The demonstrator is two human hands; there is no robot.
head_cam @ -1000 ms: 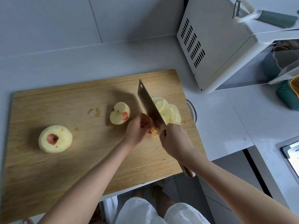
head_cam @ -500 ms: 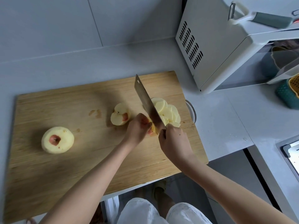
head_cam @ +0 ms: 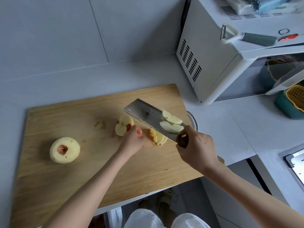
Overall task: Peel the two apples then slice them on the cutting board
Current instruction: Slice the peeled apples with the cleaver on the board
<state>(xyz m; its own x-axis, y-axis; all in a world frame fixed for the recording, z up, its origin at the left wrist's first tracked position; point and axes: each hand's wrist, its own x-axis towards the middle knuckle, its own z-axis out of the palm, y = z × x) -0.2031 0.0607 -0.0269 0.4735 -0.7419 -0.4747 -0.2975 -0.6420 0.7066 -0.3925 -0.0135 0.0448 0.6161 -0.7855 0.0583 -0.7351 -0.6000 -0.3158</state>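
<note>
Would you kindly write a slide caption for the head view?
Right hand holds cleaver bearing apple slices; left hand beside apple half.

Looks forward and down from the head. Sits close over the board (head_cam: 65, 186), taking in counter (head_cam: 222, 129) and microwave (head_cam: 213, 63).
</note>
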